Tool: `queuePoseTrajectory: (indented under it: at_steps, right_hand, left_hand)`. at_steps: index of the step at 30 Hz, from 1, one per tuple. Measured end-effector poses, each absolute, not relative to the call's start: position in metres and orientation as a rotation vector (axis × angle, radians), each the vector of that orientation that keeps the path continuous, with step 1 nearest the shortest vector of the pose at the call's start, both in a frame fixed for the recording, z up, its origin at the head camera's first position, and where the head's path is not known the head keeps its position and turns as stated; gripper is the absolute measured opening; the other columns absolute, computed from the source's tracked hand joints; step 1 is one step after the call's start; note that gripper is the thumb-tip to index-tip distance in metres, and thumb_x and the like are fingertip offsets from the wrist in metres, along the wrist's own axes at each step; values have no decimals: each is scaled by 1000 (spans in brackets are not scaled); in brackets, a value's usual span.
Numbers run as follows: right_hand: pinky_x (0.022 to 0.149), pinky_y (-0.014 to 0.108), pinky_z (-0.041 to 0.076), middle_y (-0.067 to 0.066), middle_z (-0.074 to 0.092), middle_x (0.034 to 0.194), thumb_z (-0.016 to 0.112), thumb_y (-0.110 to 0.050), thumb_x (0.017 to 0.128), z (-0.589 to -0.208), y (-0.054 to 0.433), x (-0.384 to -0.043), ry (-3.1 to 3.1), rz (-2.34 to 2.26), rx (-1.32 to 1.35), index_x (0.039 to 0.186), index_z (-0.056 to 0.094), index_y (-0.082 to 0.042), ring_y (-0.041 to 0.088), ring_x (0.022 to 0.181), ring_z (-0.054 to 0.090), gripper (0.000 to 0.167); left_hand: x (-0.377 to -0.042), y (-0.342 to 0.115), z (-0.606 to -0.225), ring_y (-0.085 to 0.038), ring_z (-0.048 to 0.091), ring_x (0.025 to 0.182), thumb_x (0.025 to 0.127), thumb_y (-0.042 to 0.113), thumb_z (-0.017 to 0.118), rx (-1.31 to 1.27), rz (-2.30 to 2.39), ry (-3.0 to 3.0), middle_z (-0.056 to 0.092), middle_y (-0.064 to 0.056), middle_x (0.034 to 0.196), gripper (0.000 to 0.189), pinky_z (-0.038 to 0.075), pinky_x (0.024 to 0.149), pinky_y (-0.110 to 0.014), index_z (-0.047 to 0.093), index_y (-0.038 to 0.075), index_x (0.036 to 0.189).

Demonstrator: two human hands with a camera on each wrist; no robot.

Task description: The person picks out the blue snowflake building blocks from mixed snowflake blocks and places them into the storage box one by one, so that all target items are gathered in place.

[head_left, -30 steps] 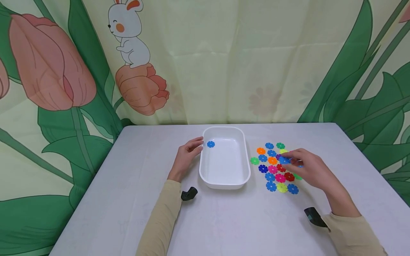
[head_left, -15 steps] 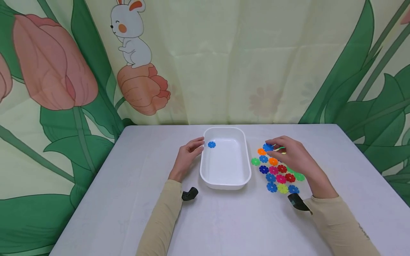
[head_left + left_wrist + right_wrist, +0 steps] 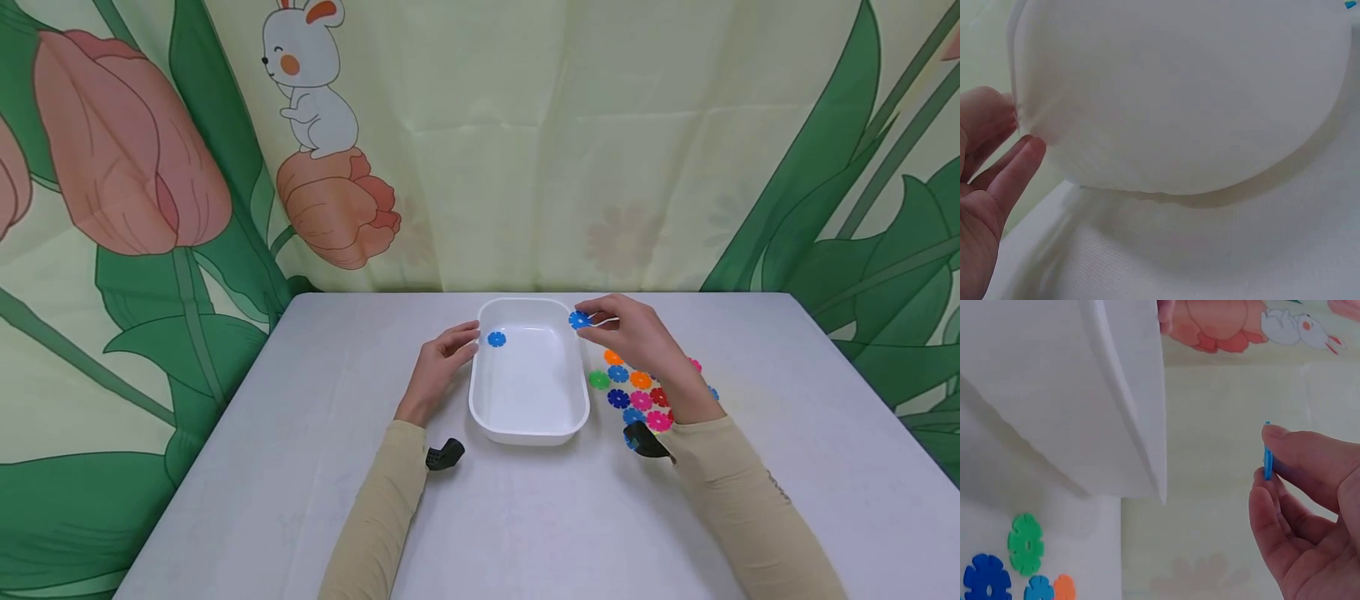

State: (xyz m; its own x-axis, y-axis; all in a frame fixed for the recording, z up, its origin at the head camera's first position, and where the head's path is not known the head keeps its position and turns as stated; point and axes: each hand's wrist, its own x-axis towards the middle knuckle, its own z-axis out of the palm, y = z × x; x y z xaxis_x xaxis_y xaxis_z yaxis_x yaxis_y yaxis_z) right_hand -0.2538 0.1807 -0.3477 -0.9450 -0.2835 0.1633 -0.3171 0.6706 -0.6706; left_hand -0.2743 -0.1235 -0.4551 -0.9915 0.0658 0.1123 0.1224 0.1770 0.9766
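My right hand (image 3: 630, 333) pinches a blue notched plastic disc (image 3: 579, 320), flower-shaped, over the far right corner of a white tray (image 3: 529, 387). In the right wrist view, the disc (image 3: 1268, 453) stands edge-on between thumb and fingertips. A second blue disc (image 3: 497, 339) lies inside the tray near its far left. My left hand (image 3: 441, 367) touches the tray's left side with extended fingers; the left wrist view has those fingertips (image 3: 1036, 147) against the outer wall.
Several loose notched discs in green, orange, pink, red and blue lie right of the tray, like the green disc (image 3: 599, 380); my right arm partly covers them. A white cloth covers the table (image 3: 540, 517). Behind hangs a printed curtain (image 3: 495, 167).
My right hand has carried the blue disc from the pile leftward and away from me to the tray's far right corner. The left hand stays at the tray's side.
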Motion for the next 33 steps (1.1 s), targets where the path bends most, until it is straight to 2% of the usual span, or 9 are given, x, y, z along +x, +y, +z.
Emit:
queuePoseTrajectory:
  at_steps: [12,25,33]
  right_hand:
    - [88,45,55,16,60,123,69,-18,92,-350,154,-276,-2878,1177,490,130,62,-6,32,108,60,40]
    - [88,43,52,12,63,122,69,-19,92,-349,133,-299,-2947,1229,524,128,63,-6,29,110,59,39]
    - [87,42,52,15,65,119,70,-17,90,-357,121,-314,-2958,1233,508,127,64,-3,30,108,59,40]
  left_hand:
    - [-276,-124,-458,-9,48,129,93,20,68,-260,-1993,-2329,58,13,133,31,42,107,-32,69,8,122]
    - [-275,-124,-455,-9,48,129,94,25,68,-226,-1971,-2363,57,14,134,32,42,107,-34,69,10,122]
    - [-276,-124,-457,-10,48,130,94,26,67,-237,-1979,-2367,56,14,135,35,43,106,-33,68,8,124]
